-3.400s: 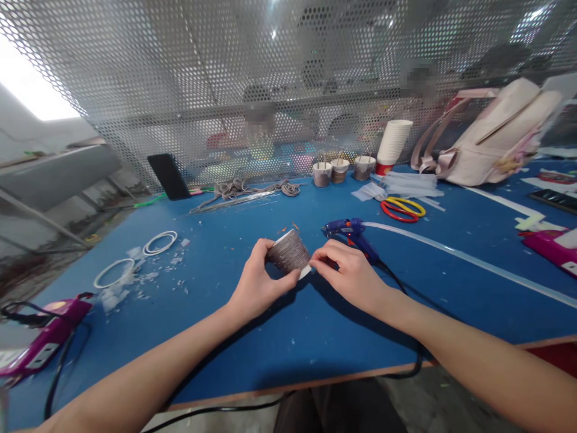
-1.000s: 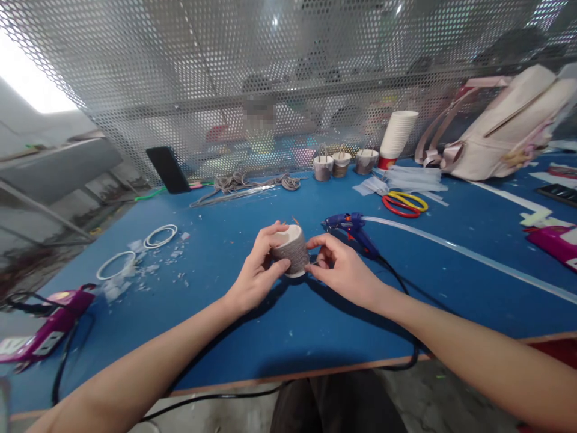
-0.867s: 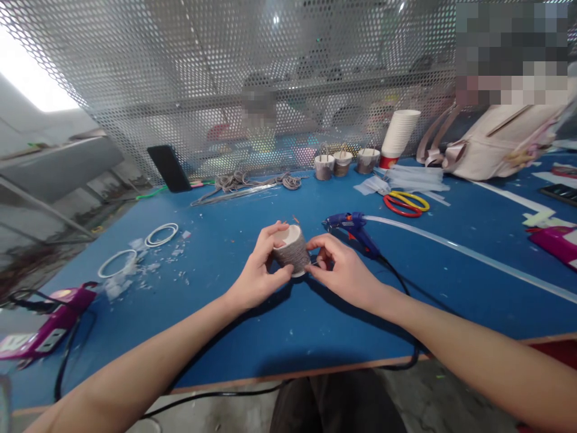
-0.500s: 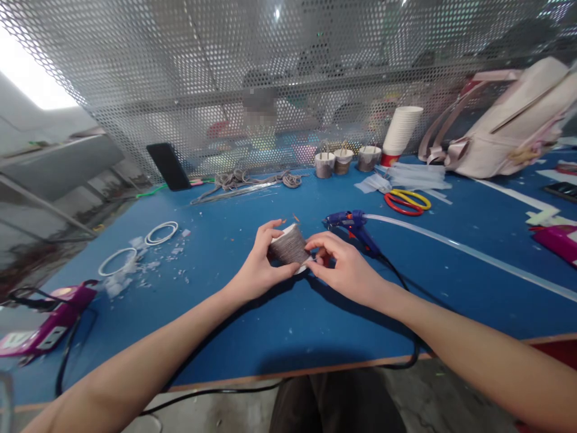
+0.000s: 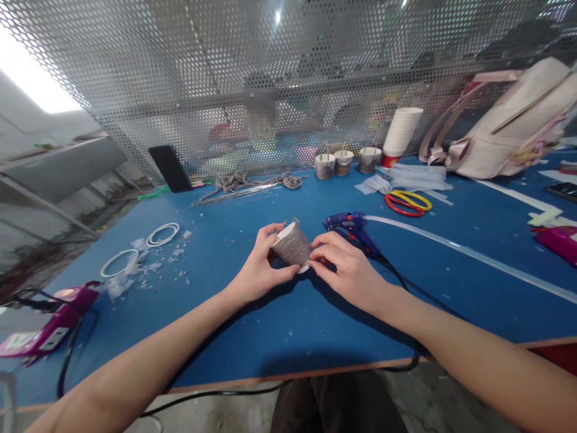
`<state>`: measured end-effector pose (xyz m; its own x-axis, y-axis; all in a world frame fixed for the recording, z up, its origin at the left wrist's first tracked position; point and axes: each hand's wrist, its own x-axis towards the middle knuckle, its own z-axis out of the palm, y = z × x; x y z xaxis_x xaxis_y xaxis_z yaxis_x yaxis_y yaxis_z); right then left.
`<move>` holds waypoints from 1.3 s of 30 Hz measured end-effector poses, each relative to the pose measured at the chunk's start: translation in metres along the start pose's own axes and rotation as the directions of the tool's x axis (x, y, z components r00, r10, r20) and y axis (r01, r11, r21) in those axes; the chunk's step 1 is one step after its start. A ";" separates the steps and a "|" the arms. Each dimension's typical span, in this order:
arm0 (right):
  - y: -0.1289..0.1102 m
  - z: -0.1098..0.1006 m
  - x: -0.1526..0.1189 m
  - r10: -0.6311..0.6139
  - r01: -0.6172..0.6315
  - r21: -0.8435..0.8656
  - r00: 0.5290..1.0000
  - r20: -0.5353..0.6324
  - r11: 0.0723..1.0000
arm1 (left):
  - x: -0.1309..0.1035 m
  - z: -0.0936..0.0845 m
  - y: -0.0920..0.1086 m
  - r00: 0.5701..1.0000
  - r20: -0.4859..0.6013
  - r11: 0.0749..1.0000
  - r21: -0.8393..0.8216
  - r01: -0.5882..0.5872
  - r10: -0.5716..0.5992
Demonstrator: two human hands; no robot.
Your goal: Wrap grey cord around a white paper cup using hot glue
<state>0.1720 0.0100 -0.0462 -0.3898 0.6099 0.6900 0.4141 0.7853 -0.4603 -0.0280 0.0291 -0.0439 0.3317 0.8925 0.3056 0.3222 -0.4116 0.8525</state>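
Observation:
A paper cup wrapped in grey-brown cord (image 5: pixel 292 246) is tilted on its side above the blue table, its white rim at the upper left. My left hand (image 5: pixel 265 260) grips it between thumb and fingers from the left. At the cup's lower right end, my right hand (image 5: pixel 338 261) has its fingertips pinched together against the cord; whether a cord end is between them is too small to tell. A blue glue gun (image 5: pixel 354 227) lies just beyond my right hand, with a long clear glue stick (image 5: pixel 451 243) in its back.
Cord-wrapped cups (image 5: pixel 324 166) and stacked paper cups (image 5: pixel 403 133) stand by the mesh. Also there: grey cord (image 5: pixel 234 180), a phone (image 5: pixel 170 168), red-and-yellow-handled scissors (image 5: pixel 406 204), white rings (image 5: pixel 162 234), a purple power strip (image 5: pixel 56 322) and a pale bag (image 5: pixel 509 126).
The cup has turned slightly, showing more of its wrapped side. My right hand's fingers have drawn closer together at its lower end. My left hand keeps its grip.

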 end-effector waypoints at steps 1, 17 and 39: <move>0.000 0.000 0.000 -0.010 0.010 -0.014 1.000 0.003 1.000 | 0.000 0.001 0.000 1.000 -0.005 1.000 -0.002 0.000 0.000; 0.000 0.001 0.000 -0.054 0.053 -0.090 0.998 -0.017 0.995 | -0.003 0.004 -0.002 0.999 0.000 0.994 0.104 -0.041 0.041; -0.002 0.000 0.000 0.031 -0.034 -0.070 0.999 -0.038 0.997 | -0.001 0.003 0.007 0.997 -0.062 0.992 0.123 -0.034 0.042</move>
<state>0.1714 0.0083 -0.0451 -0.3449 0.6294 0.6963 0.4838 0.7549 -0.4428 -0.0235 0.0247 -0.0395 0.2896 0.8840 0.3669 0.4168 -0.4616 0.7831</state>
